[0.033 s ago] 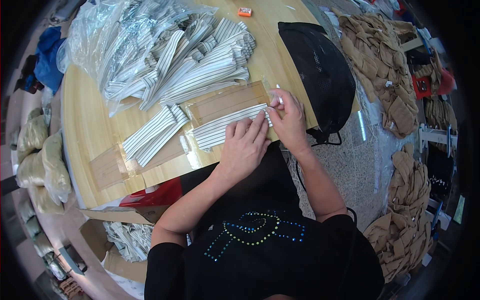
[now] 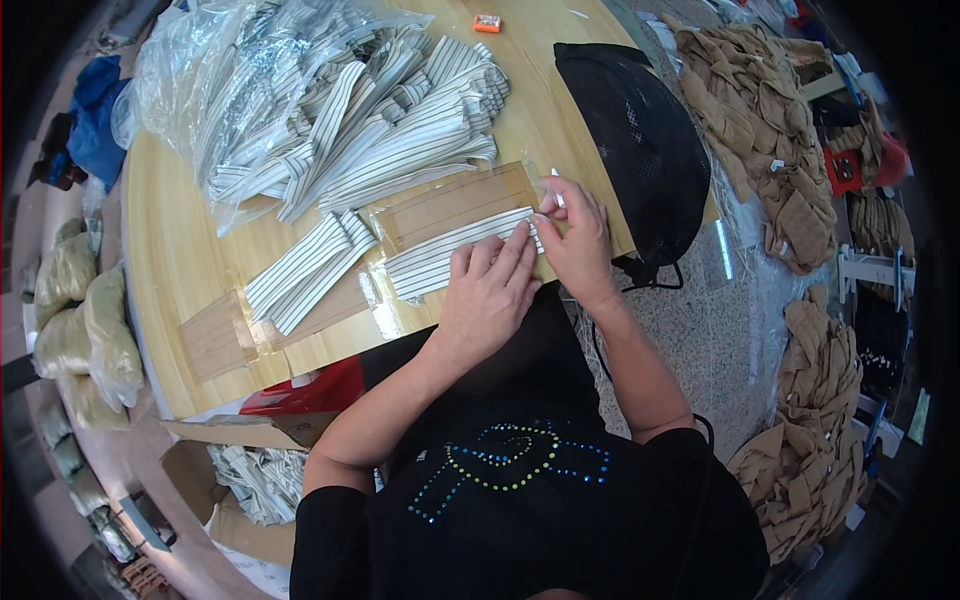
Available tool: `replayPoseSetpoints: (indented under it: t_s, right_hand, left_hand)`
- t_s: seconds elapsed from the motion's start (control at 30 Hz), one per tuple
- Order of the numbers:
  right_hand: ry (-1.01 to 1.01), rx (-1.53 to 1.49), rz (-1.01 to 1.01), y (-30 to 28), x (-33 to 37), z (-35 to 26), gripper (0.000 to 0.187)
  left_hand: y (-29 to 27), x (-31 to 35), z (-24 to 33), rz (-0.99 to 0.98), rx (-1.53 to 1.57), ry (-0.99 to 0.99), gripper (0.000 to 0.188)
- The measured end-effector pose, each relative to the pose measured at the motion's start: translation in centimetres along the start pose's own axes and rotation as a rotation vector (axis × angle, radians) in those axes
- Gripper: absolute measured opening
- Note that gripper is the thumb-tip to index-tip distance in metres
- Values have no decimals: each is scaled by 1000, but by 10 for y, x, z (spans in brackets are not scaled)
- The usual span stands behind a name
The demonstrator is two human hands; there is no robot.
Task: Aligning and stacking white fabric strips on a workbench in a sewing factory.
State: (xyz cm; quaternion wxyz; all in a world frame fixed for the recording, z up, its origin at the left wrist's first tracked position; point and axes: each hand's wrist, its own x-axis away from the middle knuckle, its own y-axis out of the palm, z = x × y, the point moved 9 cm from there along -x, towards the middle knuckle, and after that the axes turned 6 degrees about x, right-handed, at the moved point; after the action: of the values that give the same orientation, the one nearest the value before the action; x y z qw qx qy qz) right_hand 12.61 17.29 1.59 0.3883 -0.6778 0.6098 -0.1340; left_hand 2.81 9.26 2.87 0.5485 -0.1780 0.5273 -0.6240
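The left hand (image 2: pixel 487 292) lies flat, fingers together, pressing down on a folded striped cloth piece (image 2: pixel 450 256) at the near edge of the wooden table (image 2: pixel 175 250). The right hand (image 2: pixel 572 232) sits just beside it, fingertips pinched on the right end of the same piece, where a small pale object shows between the fingers; what it is cannot be told. The striped piece rests on a brown cardboard sheet (image 2: pixel 450 203) inside clear wrapping. To the left lies a second packed set of striped pieces (image 2: pixel 300 268) on its own cardboard. Beyond both, a loose heap of striped pieces (image 2: pixel 370 120) spills from a clear plastic bag (image 2: pixel 190 70). A black mesh bag (image 2: pixel 640 140) lies at the table's right edge, a small orange object (image 2: pixel 487 22) at the far edge
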Motion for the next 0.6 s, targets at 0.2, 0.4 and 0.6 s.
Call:
replayPoseSetpoints:
  t_s: [0.2, 0.4, 0.6]
  right_hand:
    - [0, 4, -23, 1, -1, -1, 44]
    - [9, -37, -13, 1, -3, 1, 45]
    - [61, -250, 103, -17, 8, 5, 25]
  left_hand:
    - [4, 1, 1, -37, -11, -5, 55]
    - [17, 7, 3, -129, -28, -47, 65]
    - [26, 7, 6, -180, -75, -59, 71]
